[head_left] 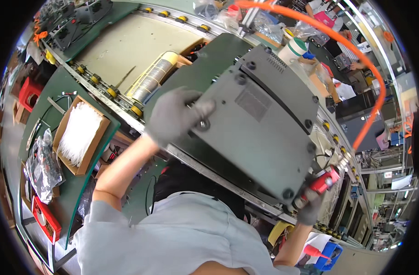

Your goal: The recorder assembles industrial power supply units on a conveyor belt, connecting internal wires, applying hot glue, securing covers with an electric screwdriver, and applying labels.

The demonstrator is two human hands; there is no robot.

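Observation:
A large dark grey housing (260, 133) with black round feet lies tilted on the dark green work surface before me. My left hand (173, 114), in a grey glove and blurred, is at its left corner, close to one foot. Its fingers curl inward around something small that I cannot make out. Beyond the housing's right corner, my gloved right hand (310, 211) is wrapped round a red power screwdriver (323, 182). The tool's tip is hidden, so whether it touches the housing is unclear. A second dark grey part (282, 82) lies along the housing's far side.
An orange hose (351, 39) arches over the far right. On a green table at left stand a carton of white zip ties (80, 133), a plastic bag (43, 165) and a red tray (45, 219). Past the housing are a wire-frame holder (157, 75) and a roller rail (95, 79).

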